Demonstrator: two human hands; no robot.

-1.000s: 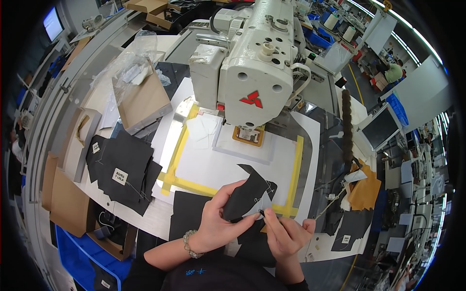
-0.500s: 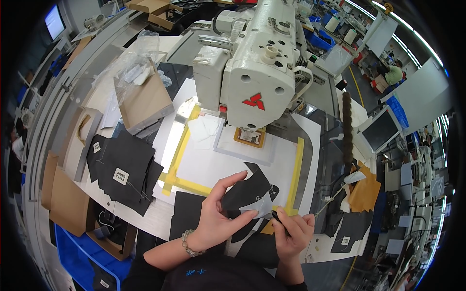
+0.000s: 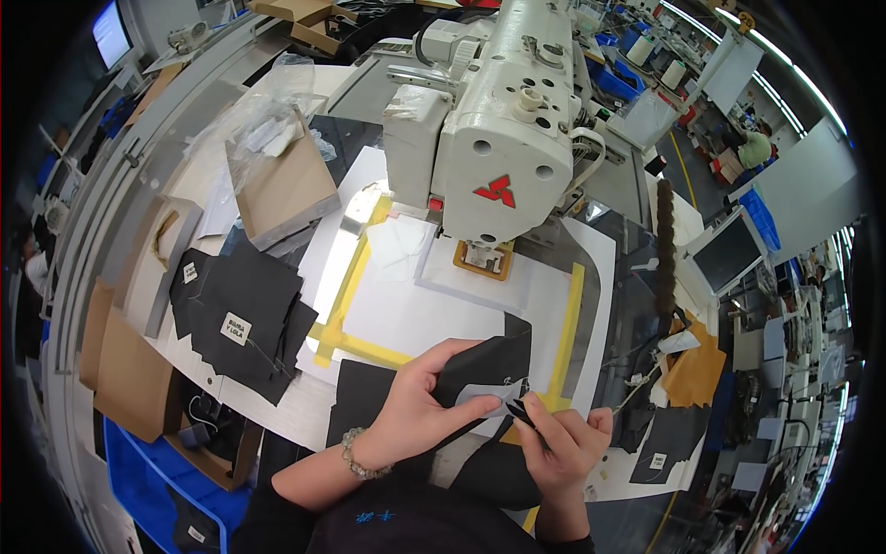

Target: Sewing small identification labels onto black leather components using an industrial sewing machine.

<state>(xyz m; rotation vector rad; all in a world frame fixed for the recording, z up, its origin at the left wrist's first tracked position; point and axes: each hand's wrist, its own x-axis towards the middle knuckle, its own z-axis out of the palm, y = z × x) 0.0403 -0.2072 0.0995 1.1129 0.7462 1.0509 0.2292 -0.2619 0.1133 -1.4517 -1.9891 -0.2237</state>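
My left hand (image 3: 415, 415), a beaded bracelet at its wrist, grips a black fabric piece (image 3: 480, 365) with pale stitching, its thumb pressing a translucent whitish backing sheet (image 3: 478, 393) on it. My right hand (image 3: 558, 443) is closed on a small black tool (image 3: 517, 409), apparently snips or tweezers, whose tip is at the fabric beside my left thumb. Both hands are over the front of a white work plate (image 3: 406, 314) edged with yellow tape, below the large white sewing machine (image 3: 489, 138). More black fabric (image 3: 360, 406) lies under them.
Stacked black pieces with light labels (image 3: 249, 286), cardboard boxes (image 3: 281, 194) and a blue bin (image 3: 143, 480) are on the left. Right are a dark screen (image 3: 724, 249), orange material (image 3: 692, 369) and more black pieces (image 3: 660, 434). A co-worker (image 3: 752, 148) is in the far background.
The fabric piece has been turned and shifted slightly right. My right hand's tool moved right and down, then back in toward the backing sheet. The view has shifted a little.
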